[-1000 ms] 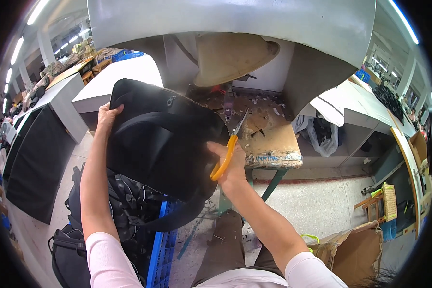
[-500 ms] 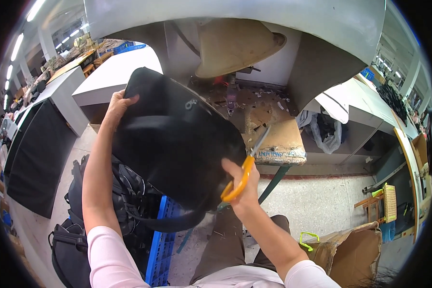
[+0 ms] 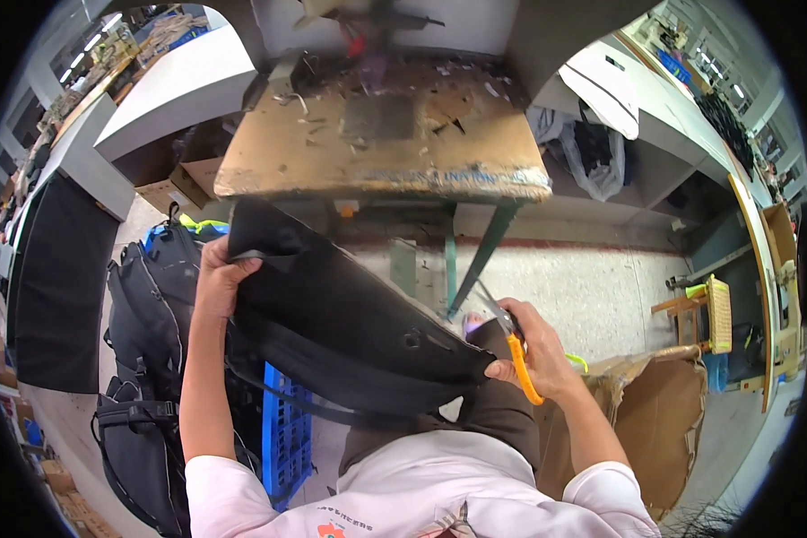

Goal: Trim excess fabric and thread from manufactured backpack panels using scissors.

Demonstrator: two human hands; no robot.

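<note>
A large black fabric bag panel [image 3: 341,323] with a dangling strap stretches across my lap. My left hand [image 3: 217,278] grips its upper left edge. My right hand [image 3: 533,350] pinches the panel's lower right corner while also holding orange-handled snips [image 3: 511,336], blades pointing up and left. The panel hides most of my legs.
A worn wooden worktable [image 3: 377,143] with scraps stands ahead on green metal legs. Black backpacks [image 3: 148,359] pile at my left beside a blue plastic crate [image 3: 287,439]. A cardboard box [image 3: 655,421] sits at my right, with a small yellow basket [image 3: 717,314] beyond.
The black panel has come down from in front of me to my lap. Both hands lowered with it, and the view tilted down onto the worktable.
</note>
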